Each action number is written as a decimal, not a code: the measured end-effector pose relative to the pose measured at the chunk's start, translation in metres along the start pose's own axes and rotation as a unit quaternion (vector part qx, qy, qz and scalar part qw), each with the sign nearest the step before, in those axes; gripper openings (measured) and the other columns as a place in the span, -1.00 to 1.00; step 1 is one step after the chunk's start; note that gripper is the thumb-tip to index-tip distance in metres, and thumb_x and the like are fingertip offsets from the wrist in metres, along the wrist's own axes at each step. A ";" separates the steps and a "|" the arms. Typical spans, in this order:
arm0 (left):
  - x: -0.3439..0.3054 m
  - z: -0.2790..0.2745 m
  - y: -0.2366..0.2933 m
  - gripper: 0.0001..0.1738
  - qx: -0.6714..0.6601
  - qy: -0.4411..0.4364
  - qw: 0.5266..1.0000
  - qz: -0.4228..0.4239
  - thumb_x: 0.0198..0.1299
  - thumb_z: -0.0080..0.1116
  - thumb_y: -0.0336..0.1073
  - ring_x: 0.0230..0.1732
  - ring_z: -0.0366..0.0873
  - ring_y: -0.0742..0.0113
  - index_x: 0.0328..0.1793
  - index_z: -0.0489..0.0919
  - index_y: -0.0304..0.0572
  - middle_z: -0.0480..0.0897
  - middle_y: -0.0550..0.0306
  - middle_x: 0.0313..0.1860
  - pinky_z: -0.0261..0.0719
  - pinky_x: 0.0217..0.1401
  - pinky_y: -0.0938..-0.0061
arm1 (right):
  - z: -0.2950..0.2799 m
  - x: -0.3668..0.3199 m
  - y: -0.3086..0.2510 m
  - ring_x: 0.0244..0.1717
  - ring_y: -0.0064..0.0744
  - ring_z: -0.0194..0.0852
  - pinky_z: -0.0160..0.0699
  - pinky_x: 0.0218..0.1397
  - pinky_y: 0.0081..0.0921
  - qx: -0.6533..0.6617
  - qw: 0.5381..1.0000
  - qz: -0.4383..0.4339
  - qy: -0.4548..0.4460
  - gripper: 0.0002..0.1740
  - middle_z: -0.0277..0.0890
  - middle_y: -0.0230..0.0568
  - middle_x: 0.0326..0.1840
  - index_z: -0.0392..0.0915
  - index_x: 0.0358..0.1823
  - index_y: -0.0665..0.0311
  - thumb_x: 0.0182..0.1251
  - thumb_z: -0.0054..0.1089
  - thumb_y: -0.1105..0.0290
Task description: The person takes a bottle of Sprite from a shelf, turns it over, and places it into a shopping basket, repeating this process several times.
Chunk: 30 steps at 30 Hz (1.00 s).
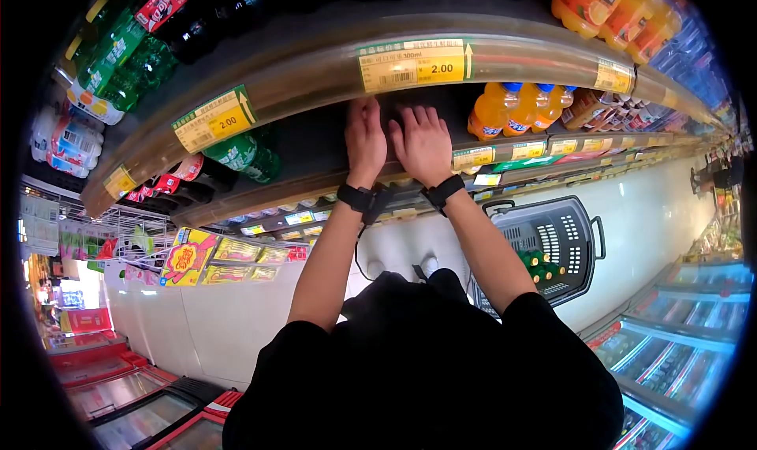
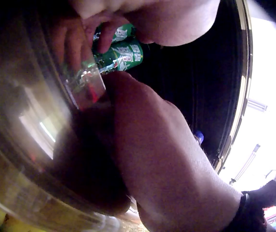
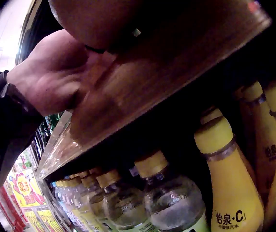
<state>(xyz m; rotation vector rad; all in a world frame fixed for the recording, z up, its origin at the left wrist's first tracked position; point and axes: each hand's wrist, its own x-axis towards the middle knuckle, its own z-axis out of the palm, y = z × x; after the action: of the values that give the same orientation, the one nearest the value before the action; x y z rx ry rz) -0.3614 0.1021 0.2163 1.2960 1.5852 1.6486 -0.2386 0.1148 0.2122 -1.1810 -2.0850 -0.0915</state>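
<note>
Both hands reach side by side into a dark shelf [image 1: 315, 146], behind its clear price strip. My left hand [image 1: 367, 138] has its fingers extended forward, fingertips at the strip's lower edge. My right hand [image 1: 426, 138] lies palm down with fingers spread, and nothing shows in it. Green bottles [image 1: 248, 156] stand left of the hands, and orange soda bottles [image 1: 505, 111] with blue caps stand to the right. In the left wrist view, left fingers [image 2: 108, 36] overlap green-labelled bottles [image 2: 128, 54]. The right wrist view catches the right hand [image 3: 97, 21] over the shelf edge.
Price tags [image 1: 414, 63] line the strip above the hands. Yellow-capped bottles [image 3: 230, 179] fill the shelf below. On the floor at right stands a grey basket [image 1: 579, 245] holding several green bottles [image 1: 540, 267]. Freezers [image 1: 670, 332] line the aisle behind; a yellow snack display [image 1: 189, 257] hangs at left.
</note>
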 end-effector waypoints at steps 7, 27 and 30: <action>-0.003 -0.001 0.009 -0.44 -0.011 -0.002 1.000 -0.007 0.50 -0.23 0.04 0.12 0.59 0.13 0.28 0.46 -0.28 0.55 -0.05 0.20 0.43 0.23 0.33 | -0.004 0.002 -0.002 -0.10 -0.10 0.47 0.47 -0.07 -0.23 0.008 1.000 -0.003 0.000 -0.69 0.51 -0.15 -0.19 0.55 -0.04 0.22 0.34 0.07 0.20; -0.001 -0.002 0.004 -0.47 0.004 -0.002 1.000 -0.001 0.50 -0.18 0.02 0.12 0.60 0.14 0.27 0.47 -0.27 0.57 -0.04 0.20 0.45 0.20 0.33 | -0.001 0.002 -0.001 -0.16 -0.10 0.49 0.46 -0.10 -0.18 0.022 1.000 -0.004 0.016 -0.73 0.52 -0.16 -0.24 0.59 -0.15 0.24 0.30 0.11 0.21; -0.001 0.000 0.000 -0.47 -0.001 0.005 1.000 0.007 0.50 -0.17 0.02 0.13 0.59 0.13 0.28 0.47 -0.28 0.57 -0.04 0.21 0.45 0.21 0.32 | -0.001 0.002 -0.002 -0.16 -0.10 0.49 0.46 -0.10 -0.17 0.022 0.999 -0.006 0.023 -0.73 0.52 -0.16 -0.25 0.59 -0.16 0.24 0.30 0.12 0.21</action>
<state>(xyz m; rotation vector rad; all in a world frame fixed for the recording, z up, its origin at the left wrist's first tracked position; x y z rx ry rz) -0.3611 0.1013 0.2162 1.3023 1.5831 1.6675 -0.2397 0.1147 0.2144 -1.1300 -2.0442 -0.0785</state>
